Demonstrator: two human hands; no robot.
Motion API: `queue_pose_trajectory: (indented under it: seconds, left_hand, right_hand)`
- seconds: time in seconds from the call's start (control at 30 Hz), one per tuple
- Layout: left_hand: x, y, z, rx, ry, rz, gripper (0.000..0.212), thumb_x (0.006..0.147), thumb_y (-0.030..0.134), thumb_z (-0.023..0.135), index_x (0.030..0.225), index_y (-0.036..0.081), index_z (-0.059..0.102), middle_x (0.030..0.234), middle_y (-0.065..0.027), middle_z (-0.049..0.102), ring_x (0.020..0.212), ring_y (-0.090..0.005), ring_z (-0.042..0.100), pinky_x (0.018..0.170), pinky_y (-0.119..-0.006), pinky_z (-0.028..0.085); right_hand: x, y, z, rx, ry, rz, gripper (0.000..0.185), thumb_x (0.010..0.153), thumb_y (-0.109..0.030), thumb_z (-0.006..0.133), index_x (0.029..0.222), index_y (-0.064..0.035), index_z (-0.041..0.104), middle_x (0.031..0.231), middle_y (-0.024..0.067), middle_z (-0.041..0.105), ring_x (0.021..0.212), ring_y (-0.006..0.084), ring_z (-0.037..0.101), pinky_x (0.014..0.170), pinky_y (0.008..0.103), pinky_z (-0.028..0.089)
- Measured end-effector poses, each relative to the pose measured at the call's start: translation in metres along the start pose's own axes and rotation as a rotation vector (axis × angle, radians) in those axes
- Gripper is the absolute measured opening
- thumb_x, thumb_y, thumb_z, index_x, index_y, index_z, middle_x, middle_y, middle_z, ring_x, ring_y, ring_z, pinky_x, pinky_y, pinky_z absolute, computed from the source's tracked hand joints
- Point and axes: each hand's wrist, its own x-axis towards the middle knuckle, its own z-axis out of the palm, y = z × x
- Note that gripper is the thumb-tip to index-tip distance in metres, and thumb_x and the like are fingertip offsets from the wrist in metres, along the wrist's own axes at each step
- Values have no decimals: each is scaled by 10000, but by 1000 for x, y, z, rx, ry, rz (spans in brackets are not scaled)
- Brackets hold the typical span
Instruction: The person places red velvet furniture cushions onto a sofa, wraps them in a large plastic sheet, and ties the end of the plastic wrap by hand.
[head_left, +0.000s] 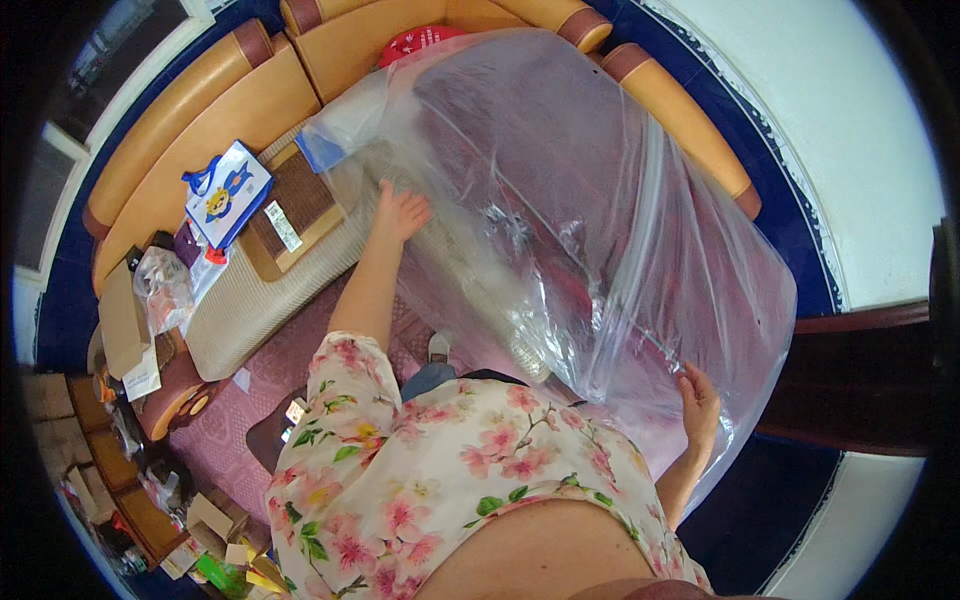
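A large sheet of clear plastic (570, 165) spreads over the right part of a sofa and hangs towards the floor, with folds and shiny creases. My left hand (405, 212) is over the sheet's left part, palm showing and fingers apart, with nothing gripped in it. At the sheet's lower right, my right hand (699, 397) pinches the plastic between thumb and fingers. Through the film a ribbed beige seat cushion (480, 292) shows, blurred. A red item (420, 43) with white writing lies at the sheet's far edge.
Tan sofa backrests (217, 127) curve round behind. On the ribbed seat at left are a brown mat (300, 187), a white and blue bag (229, 191) and a clear plastic bag (161, 281). Cardboard boxes (210, 517) crowd the lower left. A dark wooden piece (862, 375) stands at right.
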Motion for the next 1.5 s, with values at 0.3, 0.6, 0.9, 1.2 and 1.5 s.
queue_pose_trajectory:
  seconds: [0.3,0.6,0.9,1.2,1.5]
  left_hand:
    - [97,29,-5,-280,185,17,999,758,757,313,1342,-47,224,1444,-219,146,1328,-369,167,1052,-515,180]
    - [171,69,-24,-779,-236,-46,1158,633,842,330,1381,-25,155,1449,-228,109,1327,-392,151,1067,-512,163]
    - [231,102,-25,-467,-279,42,1053,717,770,353,1388,-13,143,1436,-209,179,1332,-324,177,1098,-436,148]
    - [299,249,-43,-300,-865,-541,654,790,558,560,1186,39,516,678,-19,563,494,-102,494,413,-216,371]
    - [182,325,143,542,-528,116,309,891,240,519,1115,37,584,523,43,443,385,-46,355,349,-204,250]
  right_hand:
    - [68,-49,49,-139,-73,-6,286,840,-62,575,1121,-10,580,923,68,653,861,120,593,759,251,449]
    - [140,-143,191,60,-287,-146,446,792,-60,632,1221,-72,508,1030,93,626,941,160,590,811,278,446]
    - [199,-245,410,-572,-125,-486,1004,572,-412,776,1388,-149,254,1398,228,215,1252,397,288,969,510,279]
    - [285,-284,467,-622,251,-29,907,623,-385,745,1377,-222,268,1402,170,229,1227,354,314,920,496,322]
    - [309,-268,433,-146,429,-20,116,827,-152,566,906,-66,567,857,147,618,789,313,593,677,419,446]
